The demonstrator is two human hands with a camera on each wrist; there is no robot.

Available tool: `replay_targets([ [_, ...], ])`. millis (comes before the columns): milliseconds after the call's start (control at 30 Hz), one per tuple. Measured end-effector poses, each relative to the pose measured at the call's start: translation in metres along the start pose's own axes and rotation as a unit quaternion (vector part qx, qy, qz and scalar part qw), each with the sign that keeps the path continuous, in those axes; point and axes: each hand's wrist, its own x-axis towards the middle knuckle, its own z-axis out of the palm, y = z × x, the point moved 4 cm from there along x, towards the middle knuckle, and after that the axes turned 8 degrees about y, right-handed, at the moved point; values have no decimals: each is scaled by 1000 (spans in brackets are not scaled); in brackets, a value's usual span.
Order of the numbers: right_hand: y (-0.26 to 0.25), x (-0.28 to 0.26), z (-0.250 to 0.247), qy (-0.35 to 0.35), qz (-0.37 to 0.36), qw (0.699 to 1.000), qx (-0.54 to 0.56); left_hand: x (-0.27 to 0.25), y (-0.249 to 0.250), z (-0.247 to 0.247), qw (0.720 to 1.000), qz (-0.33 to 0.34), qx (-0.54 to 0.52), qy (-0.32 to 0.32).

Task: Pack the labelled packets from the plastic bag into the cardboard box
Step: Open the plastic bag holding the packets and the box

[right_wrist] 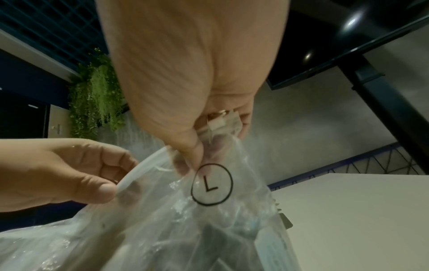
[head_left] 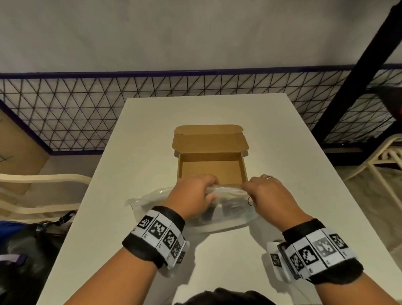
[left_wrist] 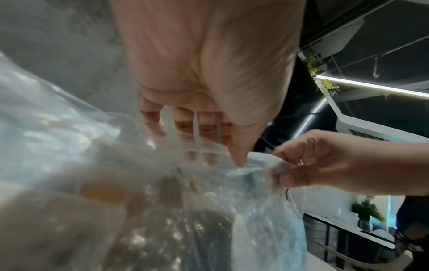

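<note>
A clear plastic bag (head_left: 229, 210) lies on the white table (head_left: 111, 224) just in front of the open cardboard box (head_left: 210, 166), whose inside shows nothing. My left hand (head_left: 194, 193) grips the bag's top edge at the left. My right hand (head_left: 265, 191) pinches the same edge at the right. In the right wrist view the bag (right_wrist: 209, 220) bears a circled letter L under my right thumb, and my left hand (right_wrist: 69, 176) pinches the white zip strip. Dim packets show through the bag (left_wrist: 162, 210) in the left wrist view, where my right hand (left_wrist: 325, 165) holds the rim.
The box lid (head_left: 210, 140) stands open toward the far side. Cream chairs (head_left: 26, 192) flank the table on both sides. A dark bag (head_left: 23, 254) lies on the floor at the left. A wire mesh fence (head_left: 103, 110) runs behind the table.
</note>
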Motion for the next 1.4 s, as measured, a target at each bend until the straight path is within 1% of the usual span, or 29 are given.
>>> replay_targets([
  [67,4,-3,1,9,6,1000,15,2,6,6,1000,16,-3,8],
  [167,16,-4,7,32,33,998,50,6,12,11,998,40,0,45],
  [300,29,-9,1,74,50,993,76,8,11,11,995,37,-9,88],
  [400,41,-13,-3,117,70,987,90,10,9,10,995,28,-12,92],
  [633,50,-19,1,186,79,971,129,9,16,17,992,57,-12,111],
  [800,46,-31,2,201,98,961,164,5,31,29,986,95,-47,127],
  [933,45,-38,0,218,94,955,179,2,48,38,979,135,-43,149],
  [1000,44,-42,-1,233,80,954,169,0,56,44,974,152,-28,165],
  [1133,41,-51,-4,256,43,952,164,-6,71,52,970,152,-21,190],
  [1200,38,-56,-6,253,28,953,164,-9,80,54,967,155,-19,199],
  [1300,34,-64,-10,259,16,952,162,-14,89,57,962,159,-7,222],
  [1400,33,-71,-13,271,11,950,155,-19,92,57,960,151,-21,236],
])
